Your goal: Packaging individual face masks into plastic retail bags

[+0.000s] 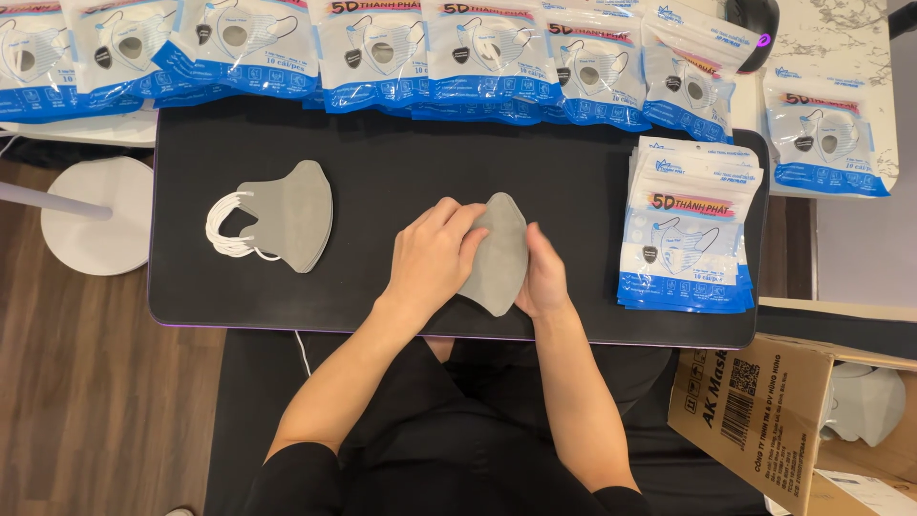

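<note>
A small stack of folded grey face masks (pixel 499 253) stands on the black mat (pixel 382 172) in the middle. My left hand (pixel 432 256) presses its left side and covers the ear loops. My right hand (pixel 544 277) grips its right edge from behind. Both hands hold the stack together. A second stack of grey masks (pixel 291 215) with white ear loops lies flat on the mat to the left, apart from both hands.
A pile of white-and-blue mask pouches (pixel 688 229) sits at the mat's right end. A row of similar filled pouches (pixel 382 48) lines the far edge. An open cardboard box (pixel 764 411) stands at lower right, a white stool (pixel 95 215) at left.
</note>
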